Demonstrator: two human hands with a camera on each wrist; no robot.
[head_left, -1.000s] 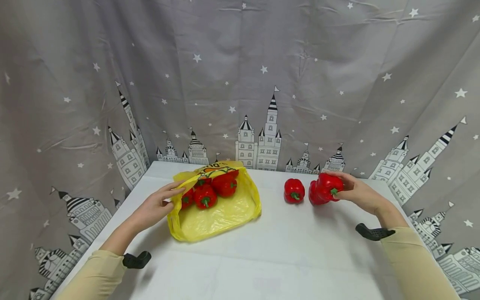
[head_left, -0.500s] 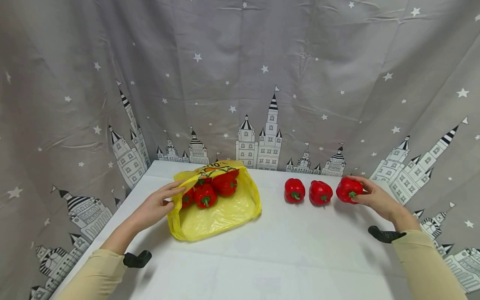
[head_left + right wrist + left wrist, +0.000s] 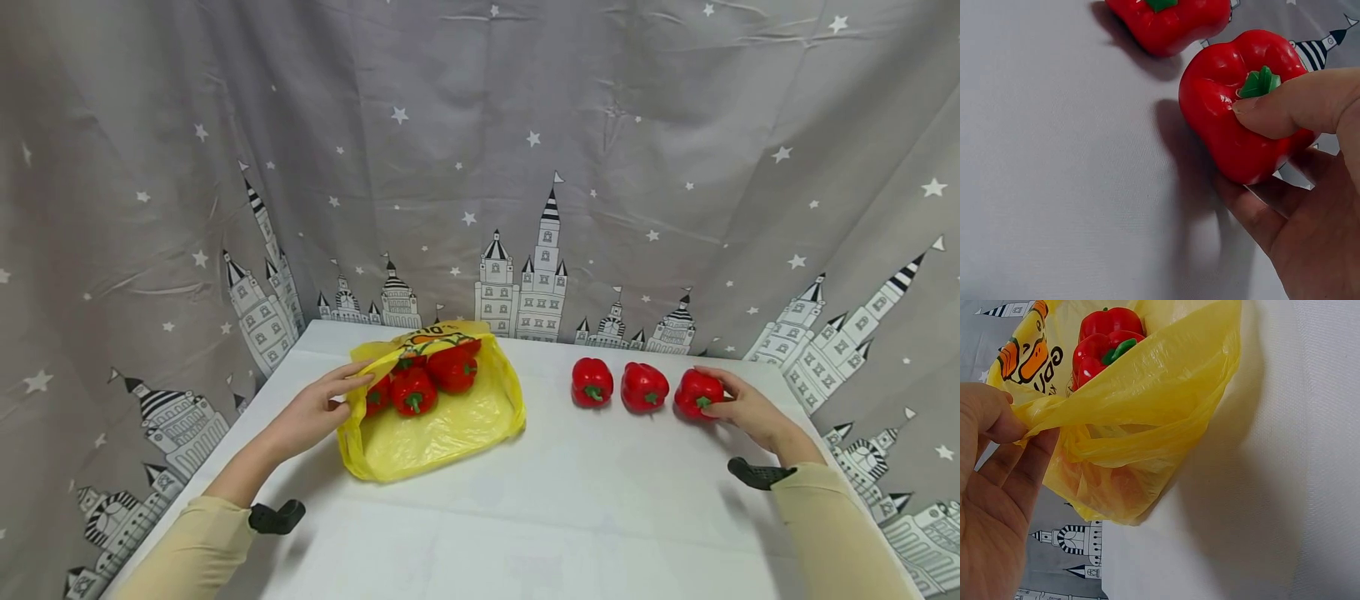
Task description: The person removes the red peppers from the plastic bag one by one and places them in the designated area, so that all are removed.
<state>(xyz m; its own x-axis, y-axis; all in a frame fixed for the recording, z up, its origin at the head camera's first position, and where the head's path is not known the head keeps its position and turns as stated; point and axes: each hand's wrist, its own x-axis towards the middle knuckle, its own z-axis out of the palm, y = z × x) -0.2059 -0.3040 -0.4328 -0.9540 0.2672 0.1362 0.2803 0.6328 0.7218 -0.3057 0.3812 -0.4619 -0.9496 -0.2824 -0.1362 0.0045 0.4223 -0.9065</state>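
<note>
My right hand [image 3: 750, 412] grips a red bell pepper [image 3: 698, 393] with a green stem, at the right end of a row on the white table. In the right wrist view the thumb lies beside the stem of this bell pepper [image 3: 1229, 119], and the fingers curl round its far side. Left of it sit two more bell peppers, a middle one [image 3: 644, 387] and a leftmost one [image 3: 592, 382]. My left hand [image 3: 311, 412] pinches the edge of a yellow plastic bag [image 3: 1147, 394], holding its mouth up. Several red bell peppers [image 3: 413, 392] lie inside, partly hidden by the bag.
The white table [image 3: 480, 533] runs up to a grey curtain [image 3: 450, 125] printed with castles and stars, which also stands along both sides. Black wrist straps [image 3: 759, 474] are worn over beige sleeves.
My right hand has carried the bell pepper rightward from over the middle one and lowered it to the row's right end. The left hand and bag have stayed nearly still.
</note>
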